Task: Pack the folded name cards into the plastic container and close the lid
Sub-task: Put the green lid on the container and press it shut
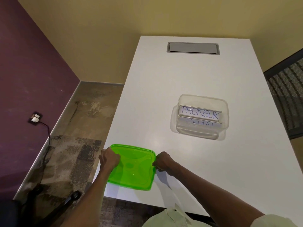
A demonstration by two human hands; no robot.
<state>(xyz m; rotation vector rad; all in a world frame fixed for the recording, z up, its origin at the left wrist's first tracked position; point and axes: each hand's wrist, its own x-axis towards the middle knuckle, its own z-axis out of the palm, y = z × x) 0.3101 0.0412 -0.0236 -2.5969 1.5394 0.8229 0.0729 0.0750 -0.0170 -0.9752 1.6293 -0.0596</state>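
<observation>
At near left table [164, 95] corner: green lid [132, 167], flat, gripped at opposite edges. Left hand [109, 158] curled over left rim; right hand [163, 161] pinching right rim. Farther right, well apart from both hands: clear container [200, 116], uncovered, holding two name cards [200, 113] standing inside.

The lid [131, 167] lies near-left of the container [201, 115], which holds name cards [200, 113].
</observation>
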